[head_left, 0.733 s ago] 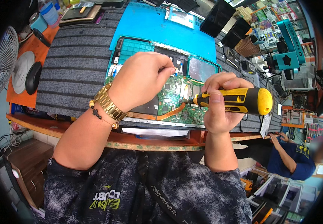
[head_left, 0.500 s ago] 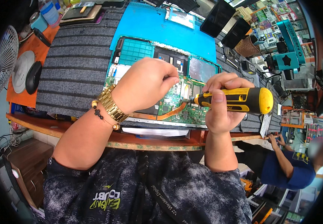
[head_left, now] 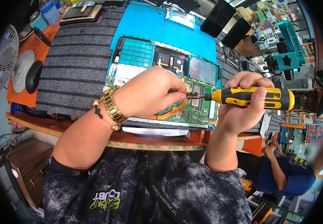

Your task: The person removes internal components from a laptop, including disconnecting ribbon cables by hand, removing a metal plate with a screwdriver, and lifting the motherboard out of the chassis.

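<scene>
An opened laptop (head_left: 133,52) lies on the bench, its green circuit board (head_left: 198,116) exposed and a copper heat pipe (head_left: 174,112) running along it. Reaching over the board, my left hand (head_left: 150,91) has thumb and forefinger pinched at a small dark metal piece (head_left: 193,95), whose exact kind I cannot make out. My right hand (head_left: 243,112) grips a yellow and black screwdriver (head_left: 239,97), held level with its shaft pointing left. The screwdriver's tip meets the small piece or comes very near it, just beside my left fingertips.
Beneath the laptop is a blue mat (head_left: 146,22) on a grey striped cloth (head_left: 72,71). A white fan (head_left: 5,61) and a black mouse (head_left: 34,77) stand at the left. A teal clamp-like device (head_left: 288,58) is at the right. Another person (head_left: 288,173) sits farther right.
The screwdriver has moved right and slightly upward, off the board, with my right hand. My left hand has shifted right and down, its fingertips now at the small dark piece by the tip.
</scene>
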Available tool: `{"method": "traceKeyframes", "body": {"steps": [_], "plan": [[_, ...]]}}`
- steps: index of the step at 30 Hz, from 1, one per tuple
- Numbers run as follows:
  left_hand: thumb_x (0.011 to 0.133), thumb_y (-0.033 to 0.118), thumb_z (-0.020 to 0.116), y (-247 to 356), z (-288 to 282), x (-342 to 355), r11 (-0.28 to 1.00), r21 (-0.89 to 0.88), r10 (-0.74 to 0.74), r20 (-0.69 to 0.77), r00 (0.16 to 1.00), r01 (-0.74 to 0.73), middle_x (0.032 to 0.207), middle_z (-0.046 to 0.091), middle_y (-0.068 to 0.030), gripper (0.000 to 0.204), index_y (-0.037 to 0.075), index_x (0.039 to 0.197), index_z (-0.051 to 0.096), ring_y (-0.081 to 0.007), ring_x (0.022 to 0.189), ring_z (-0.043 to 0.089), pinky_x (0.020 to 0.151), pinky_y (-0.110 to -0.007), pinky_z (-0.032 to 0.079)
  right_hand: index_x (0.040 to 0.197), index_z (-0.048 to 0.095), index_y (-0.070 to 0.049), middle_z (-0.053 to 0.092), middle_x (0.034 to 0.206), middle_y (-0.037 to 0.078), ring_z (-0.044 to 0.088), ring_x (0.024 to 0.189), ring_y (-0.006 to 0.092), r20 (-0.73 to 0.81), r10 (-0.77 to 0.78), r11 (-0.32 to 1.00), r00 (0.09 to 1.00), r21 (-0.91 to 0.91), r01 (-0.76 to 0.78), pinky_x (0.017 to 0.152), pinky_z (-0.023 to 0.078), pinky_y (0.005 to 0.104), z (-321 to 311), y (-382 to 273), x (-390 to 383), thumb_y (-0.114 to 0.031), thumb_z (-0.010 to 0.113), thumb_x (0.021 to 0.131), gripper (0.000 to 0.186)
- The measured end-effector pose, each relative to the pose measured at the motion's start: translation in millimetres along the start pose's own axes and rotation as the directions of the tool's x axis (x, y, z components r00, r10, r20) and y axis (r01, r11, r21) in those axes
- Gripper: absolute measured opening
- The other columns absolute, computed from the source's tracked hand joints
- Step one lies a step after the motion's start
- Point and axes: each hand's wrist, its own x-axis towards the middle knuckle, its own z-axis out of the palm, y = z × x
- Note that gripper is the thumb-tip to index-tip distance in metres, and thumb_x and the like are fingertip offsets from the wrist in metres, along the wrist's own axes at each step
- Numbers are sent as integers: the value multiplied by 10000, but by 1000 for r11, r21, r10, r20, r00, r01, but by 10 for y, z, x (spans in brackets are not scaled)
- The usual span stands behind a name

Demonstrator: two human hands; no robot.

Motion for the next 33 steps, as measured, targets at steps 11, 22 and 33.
{"method": "traceKeyframes", "body": {"steps": [11,22,33], "plan": [[1028,164,777,-71,-69,-3,955,275,-46,-246,968,115,918,781,-201,174,-3,991,809,-433,913,758,829,-539,602,1292,487,-59,648,977,138,654,774,215,74,95,994,993,-64,-91,740,598,399,292,114,-294,-73,786,1040,391],[1020,169,774,-50,-53,-3,951,273,-69,-271,960,145,925,791,-210,177,2,1001,830,-446,926,764,851,-560,609,1286,490,-49,670,1014,138,667,837,190,145,97,989,985,-125,-79,786,599,386,304,162,-329,-4,800,1010,417],[1052,179,725,6,-64,5,953,245,-115,-252,961,178,929,779,-212,189,8,995,784,-458,924,753,832,-566,602,1268,476,-43,648,984,130,686,832,242,424,-14,980,906,-173,96,747,563,364,354,219,-300,131,823,877,551]]}}
